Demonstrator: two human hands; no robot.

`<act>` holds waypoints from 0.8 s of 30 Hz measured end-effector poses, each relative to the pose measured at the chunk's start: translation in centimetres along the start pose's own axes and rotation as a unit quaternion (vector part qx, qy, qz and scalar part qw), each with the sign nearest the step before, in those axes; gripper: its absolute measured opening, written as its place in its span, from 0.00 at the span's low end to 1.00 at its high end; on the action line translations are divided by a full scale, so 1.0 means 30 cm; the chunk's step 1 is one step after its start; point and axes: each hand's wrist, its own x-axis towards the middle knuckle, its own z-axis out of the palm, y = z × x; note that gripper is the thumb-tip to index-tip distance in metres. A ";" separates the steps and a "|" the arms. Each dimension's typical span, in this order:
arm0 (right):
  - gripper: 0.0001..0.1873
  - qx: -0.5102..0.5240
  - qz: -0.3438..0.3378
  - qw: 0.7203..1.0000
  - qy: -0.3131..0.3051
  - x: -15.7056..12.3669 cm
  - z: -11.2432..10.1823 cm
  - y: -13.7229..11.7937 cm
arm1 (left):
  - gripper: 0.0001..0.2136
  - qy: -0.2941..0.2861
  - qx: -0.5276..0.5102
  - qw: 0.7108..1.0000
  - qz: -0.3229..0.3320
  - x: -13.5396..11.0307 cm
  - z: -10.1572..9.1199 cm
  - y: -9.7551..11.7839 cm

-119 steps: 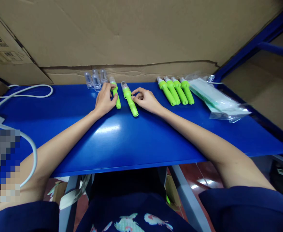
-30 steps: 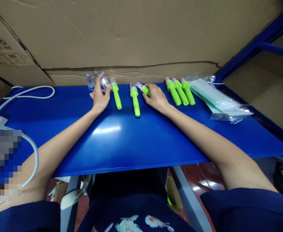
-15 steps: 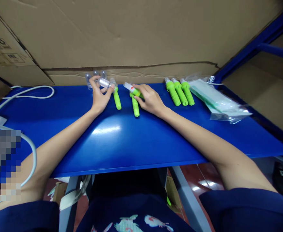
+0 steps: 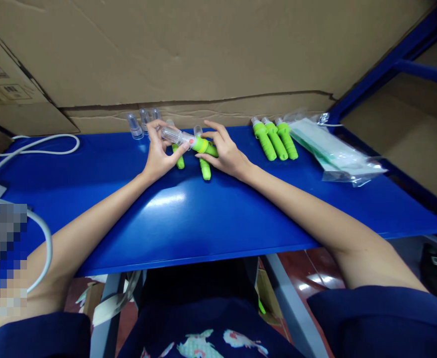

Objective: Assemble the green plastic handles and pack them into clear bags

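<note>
My left hand point(image 4: 161, 149) is closed on a clear plastic cap point(image 4: 170, 134), a ribbed tube with a rounded end. The cap's open end meets the white tip of a green flashlight-like handle point(image 4: 201, 144), which has a red dot and a yellow ring. My right hand point(image 4: 226, 151) grips that handle, some fingers raised. Behind and below the hands, two more green handles lie on the blue table: one point(image 4: 205, 169) under the held handle, the other point(image 4: 180, 162) partly hidden by my left hand. Three clear caps point(image 4: 134, 126) stand left of my left hand.
Three green handles with clear tops point(image 4: 276, 141) lie side by side to the right. Beside them is a clear plastic bag point(image 4: 338, 149) with white and green contents. A white cable point(image 4: 54, 151) loops at the left. Cardboard point(image 4: 188, 54) walls the back of the blue table point(image 4: 203, 219).
My left hand has brought the clear cap right, over the white tip of the handle. My right hand has tilted the handle toward it, and the two pieces now meet.
</note>
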 end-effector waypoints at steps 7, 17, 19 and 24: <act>0.35 -0.043 0.036 0.998 -0.037 0.000 -0.020 -0.047 | 0.31 -0.025 0.062 0.996 -0.058 -0.005 -0.006 -0.011; 0.35 0.014 0.053 0.998 -0.007 -0.017 0.016 -0.014 | 0.28 -0.036 0.092 0.994 -0.048 -0.009 -0.012 -0.036; 0.34 0.016 0.040 0.999 -0.003 -0.018 0.018 -0.012 | 0.27 -0.038 0.098 0.994 -0.031 -0.009 -0.015 -0.033; 0.31 0.013 0.021 1.000 0.003 -0.016 0.018 -0.011 | 0.28 -0.046 0.112 0.992 -0.037 -0.012 -0.022 -0.017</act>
